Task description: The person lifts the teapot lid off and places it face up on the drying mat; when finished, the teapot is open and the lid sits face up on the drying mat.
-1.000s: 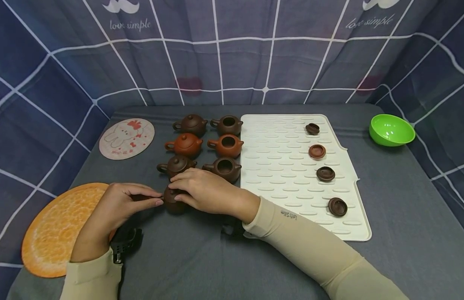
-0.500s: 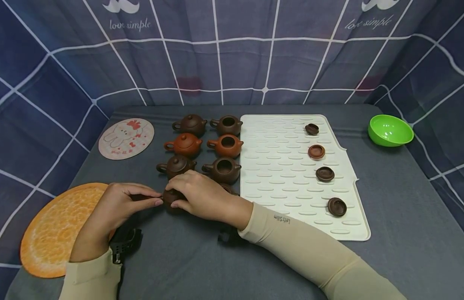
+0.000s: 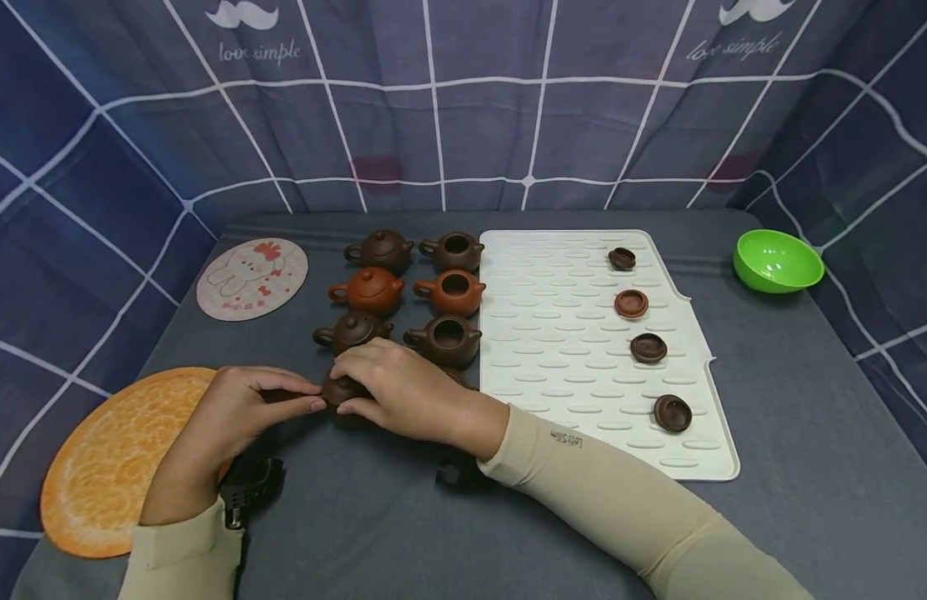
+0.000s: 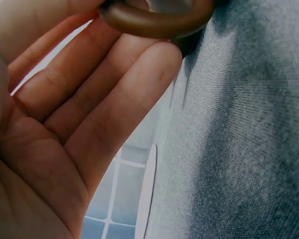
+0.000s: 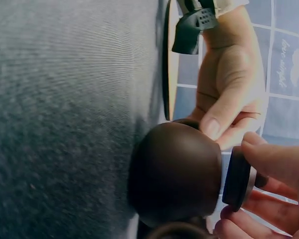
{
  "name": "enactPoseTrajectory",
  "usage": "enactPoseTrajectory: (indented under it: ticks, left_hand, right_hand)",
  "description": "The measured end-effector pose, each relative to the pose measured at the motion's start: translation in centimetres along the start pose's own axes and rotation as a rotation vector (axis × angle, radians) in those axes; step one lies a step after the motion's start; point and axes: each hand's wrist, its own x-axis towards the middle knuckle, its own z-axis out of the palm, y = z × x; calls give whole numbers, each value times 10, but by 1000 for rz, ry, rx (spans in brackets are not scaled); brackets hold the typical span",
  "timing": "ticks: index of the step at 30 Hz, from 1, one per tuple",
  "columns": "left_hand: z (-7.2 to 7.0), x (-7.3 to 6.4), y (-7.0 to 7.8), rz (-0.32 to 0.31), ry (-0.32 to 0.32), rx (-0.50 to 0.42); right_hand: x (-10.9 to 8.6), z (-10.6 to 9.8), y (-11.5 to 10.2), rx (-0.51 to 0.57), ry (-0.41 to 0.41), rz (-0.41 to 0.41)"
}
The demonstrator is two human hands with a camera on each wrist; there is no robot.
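Observation:
My left hand (image 3: 238,412) pinches the handle (image 4: 159,24) of a small dark brown teapot (image 5: 177,172) between thumb and fingers. The teapot stands on the grey cloth at the front of the left row. In the right wrist view, my right hand (image 5: 284,167) holds a dark lid (image 5: 235,179) by its knob side, with a narrow gap between the lid and the teapot's opening. From the head view, my right hand covers the lid and much of the teapot. Behind it stand a lidded dark teapot (image 3: 356,332) and an open dark teapot (image 3: 448,337).
Farther back are a lidded orange teapot (image 3: 369,290), an open orange teapot (image 3: 453,292) and more dark ones. A white mat (image 3: 549,333) carries several lids, including an orange lid (image 3: 631,304). A green bowl (image 3: 779,262) stands right; an orange-slice mat (image 3: 118,467) lies left.
Over the last second my right hand has shifted slightly left and toward me, uncovering part of another teapot beyond the wrist. My left hand has stayed at the handle.

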Motion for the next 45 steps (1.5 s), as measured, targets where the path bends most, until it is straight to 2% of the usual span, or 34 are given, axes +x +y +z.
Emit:
enactPoseTrajectory:
  ticks: [5,10,14,20,23,26,30,32,35,38,43,45]
  left_hand:
    - [1,-1,-2,-3,-3,14]
    - [1,-2,-4,-18,-10,45]
    - [0,-3,-3,-27,-6,69]
    - [-1,-4,-1,-36,-6,61]
    - [-1,-3,-1,-36,-11,46]
    - [0,-2,-1,-33,-16,37]
    - [0,-2,-1,-32,-15,48]
    - [0,-2,0,-34,-14,54]
    - [0,-3,0,-40,-15,58]
    - [0,-3,0,-39,-20,65]
    - [0,-1,0,-19,-11,75]
    - [1,0,0,-17,-8,69]
  right_hand:
    - [-2,-13,-4,31,8,-16]
    - [-12,-29,-9,66,21,14]
    - [-24,-39,-9,125,47,43]
    - [-52,-53,1,272,100,92]
    - [-69,-61,6,353,99,165]
    - [-87,-69,12,495,104,272]
    - [-109,-79,22,689,160,415]
    - [-120,-83,28,748,182,482]
    - [-138,-86,36,806,189,577]
    - [-157,-86,43,843,193,637]
    - [-183,-83,45,859,228,676]
    - [-192,-81,44,853,240,661]
